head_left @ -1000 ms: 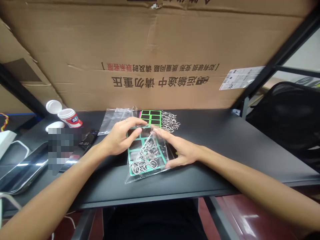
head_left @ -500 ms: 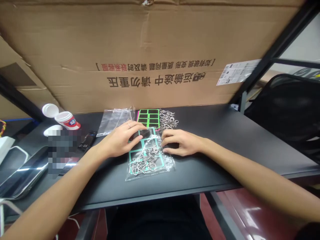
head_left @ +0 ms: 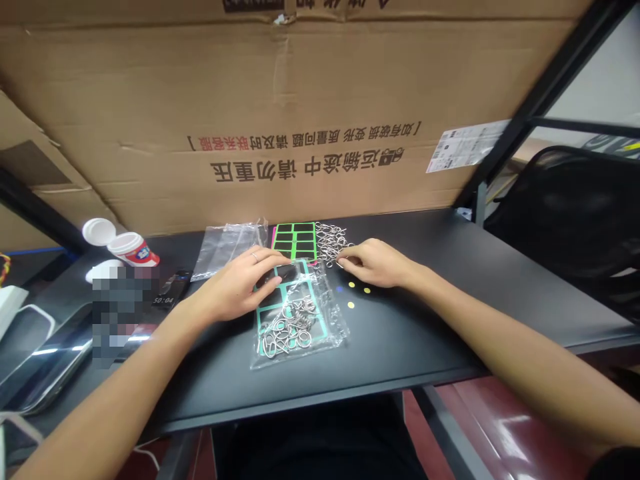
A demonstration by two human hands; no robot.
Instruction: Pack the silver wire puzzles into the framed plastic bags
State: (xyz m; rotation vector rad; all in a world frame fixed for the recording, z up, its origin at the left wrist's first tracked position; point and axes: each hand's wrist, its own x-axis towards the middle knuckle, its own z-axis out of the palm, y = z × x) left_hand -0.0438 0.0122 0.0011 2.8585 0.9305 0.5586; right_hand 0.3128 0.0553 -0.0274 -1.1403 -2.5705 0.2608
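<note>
A clear plastic bag (head_left: pixel 333 327) lies on the table with teal-bordered black cards (head_left: pixel 299 290) and several looped metal pins (head_left: pixel 290 330) inside. My left hand (head_left: pixel 245 283) is closed on the bag's upper left part, thumb lying over the cards. To the right, my right hand (head_left: pixel 373 263) is closed, its fingertips at the edge of a loose pile of metal pins (head_left: pixel 331 241); whatever they pinch is hidden. Below that hand, several small yellow discs (head_left: pixel 351 305) and a blue disc (head_left: pixel 340 289) lie on the table.
Green-bordered cards (head_left: pixel 296 241) lie beside the pin pile, over something pink. An empty plastic bag (head_left: pixel 227 248) is left of them. A red and white tub (head_left: pixel 134 249), a phone (head_left: pixel 165 300) and a dark glossy device (head_left: pixel 45 357) are farther left. Cardboard (head_left: pixel 300 80) walls the back.
My right hand has moved up and right, off the plastic bag to the pin pile. Small yellow and blue discs now show on the table. My left hand stays on the bag.
</note>
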